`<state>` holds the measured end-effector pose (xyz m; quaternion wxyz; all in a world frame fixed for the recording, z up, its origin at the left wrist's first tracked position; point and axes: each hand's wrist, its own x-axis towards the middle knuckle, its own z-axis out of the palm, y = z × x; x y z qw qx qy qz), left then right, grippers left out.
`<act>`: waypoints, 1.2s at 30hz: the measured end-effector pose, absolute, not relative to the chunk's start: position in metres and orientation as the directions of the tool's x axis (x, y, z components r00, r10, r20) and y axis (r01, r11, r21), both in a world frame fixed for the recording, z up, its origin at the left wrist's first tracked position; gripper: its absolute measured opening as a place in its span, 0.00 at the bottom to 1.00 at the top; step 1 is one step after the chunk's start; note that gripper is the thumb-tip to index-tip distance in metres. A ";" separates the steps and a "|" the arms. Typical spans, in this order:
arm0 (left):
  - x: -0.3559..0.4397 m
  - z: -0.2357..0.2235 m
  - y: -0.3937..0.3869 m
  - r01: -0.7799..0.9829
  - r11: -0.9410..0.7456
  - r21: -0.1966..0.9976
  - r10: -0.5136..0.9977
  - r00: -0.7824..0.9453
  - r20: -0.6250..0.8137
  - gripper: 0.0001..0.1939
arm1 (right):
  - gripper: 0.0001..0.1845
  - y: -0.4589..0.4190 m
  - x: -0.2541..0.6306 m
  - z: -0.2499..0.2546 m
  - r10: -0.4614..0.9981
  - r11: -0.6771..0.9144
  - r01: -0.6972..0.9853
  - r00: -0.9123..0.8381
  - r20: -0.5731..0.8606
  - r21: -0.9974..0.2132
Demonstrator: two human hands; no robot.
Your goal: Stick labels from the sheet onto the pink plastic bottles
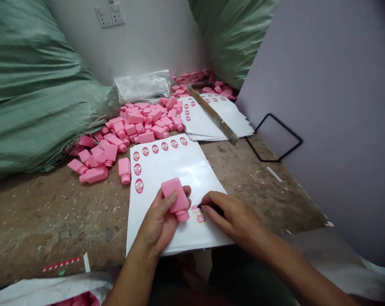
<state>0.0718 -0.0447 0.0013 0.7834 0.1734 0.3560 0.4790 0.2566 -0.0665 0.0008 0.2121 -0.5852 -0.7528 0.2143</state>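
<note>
In my left hand (pixel 162 216) is a pink plastic bottle (pixel 175 195), tilted with its capped end toward me. The fingers wrap behind it and the thumb lies on its face. My right hand (pixel 226 212) is closed around a slim black pointed tool (pixel 215 207), mostly hidden by the fingers. The tool's tip touches or hovers just over an oval pink-and-white label (pixel 199 214) on the sticker sheet (pixel 160 170); I cannot tell whether the label is partly lifted. More oval labels line the sheet's far and left edges. Another pink bottle (pixel 124 171) lies beside the sheet.
A heap of pink bottles (pixel 144 121) lies behind the sheet. Further sticker sheets (pixel 205 121) sit under a wooden stick (pixel 213 114). A black wire frame (pixel 273 138) leans by the right panel. Green sacks (pixel 36 93) bulge at left and back, near a clear plastic bag (pixel 143 87).
</note>
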 end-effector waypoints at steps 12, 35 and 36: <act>0.072 0.004 -0.046 -0.641 0.480 0.598 0.874 0.289 -0.392 0.22 | 0.09 -0.069 0.254 0.000 0.959 0.279 0.889 -0.239 0.152 -0.363; 0.072 0.003 -0.044 -0.669 0.469 0.577 0.879 0.290 -0.379 0.20 | 0.08 -0.065 0.254 -0.009 0.932 0.326 0.909 -0.264 0.248 -0.259; 0.071 0.002 -0.044 -0.675 0.466 0.572 0.880 0.288 -0.377 0.20 | 0.09 -0.065 0.253 -0.009 0.939 0.300 0.915 -0.235 0.249 -0.269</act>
